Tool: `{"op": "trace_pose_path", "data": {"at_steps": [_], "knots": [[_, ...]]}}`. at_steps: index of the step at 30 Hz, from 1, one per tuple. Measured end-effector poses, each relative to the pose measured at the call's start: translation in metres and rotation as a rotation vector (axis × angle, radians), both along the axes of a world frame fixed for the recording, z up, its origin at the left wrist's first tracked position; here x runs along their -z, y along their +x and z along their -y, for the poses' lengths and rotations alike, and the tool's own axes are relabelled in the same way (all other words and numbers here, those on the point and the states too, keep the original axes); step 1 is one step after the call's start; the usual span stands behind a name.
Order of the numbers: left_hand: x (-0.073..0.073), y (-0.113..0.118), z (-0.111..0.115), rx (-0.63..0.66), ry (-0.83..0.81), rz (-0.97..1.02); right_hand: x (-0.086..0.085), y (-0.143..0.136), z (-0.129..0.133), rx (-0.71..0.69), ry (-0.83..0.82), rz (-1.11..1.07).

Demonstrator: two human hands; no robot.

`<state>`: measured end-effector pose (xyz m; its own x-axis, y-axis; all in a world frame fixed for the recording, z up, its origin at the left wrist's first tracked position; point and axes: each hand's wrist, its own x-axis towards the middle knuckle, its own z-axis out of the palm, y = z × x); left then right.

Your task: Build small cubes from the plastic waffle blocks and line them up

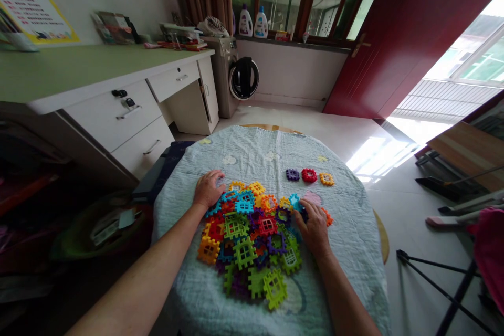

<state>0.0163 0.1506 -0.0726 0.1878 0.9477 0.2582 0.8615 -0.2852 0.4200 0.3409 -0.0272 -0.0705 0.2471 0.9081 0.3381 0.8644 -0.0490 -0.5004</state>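
Observation:
A heap of colourful plastic building tiles (244, 252), square with notched edges and window-like grids, lies on a round table covered by a pale blue cloth (252, 157). My left hand (210, 189) rests at the heap's upper left side, fingers stretched out beside blue tiles. At the upper right side, my right hand (314, 223) lies with fingers apart, touching the heap near a light blue tile (294, 201). An orange tile (326, 216) shows just past its fingers. Beyond the heap, a purple tile (292, 174), a red tile (309, 175) and a yellow tile (326, 179) sit in a row.
A desk with drawers (118, 110) stands to the left, and a washing machine (225, 76) with its round door open is behind it. Two detergent bottles (260, 23) are on the windowsill. A red door (394, 31) is at the right, near a folding stand (437, 273).

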Motion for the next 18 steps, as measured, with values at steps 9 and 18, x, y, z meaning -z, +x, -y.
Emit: {"op": "trace_pose_path", "data": {"at_steps": [9, 18], "knots": [[0.002, 0.000, 0.000, -0.009, 0.019, 0.022, -0.015, -0.001, -0.012, -0.040, -0.051, -0.129], [0.001, 0.000, 0.001, -0.015, 0.028, 0.022, -0.020, -0.002, -0.016, 0.193, -0.070, 0.095]]}}
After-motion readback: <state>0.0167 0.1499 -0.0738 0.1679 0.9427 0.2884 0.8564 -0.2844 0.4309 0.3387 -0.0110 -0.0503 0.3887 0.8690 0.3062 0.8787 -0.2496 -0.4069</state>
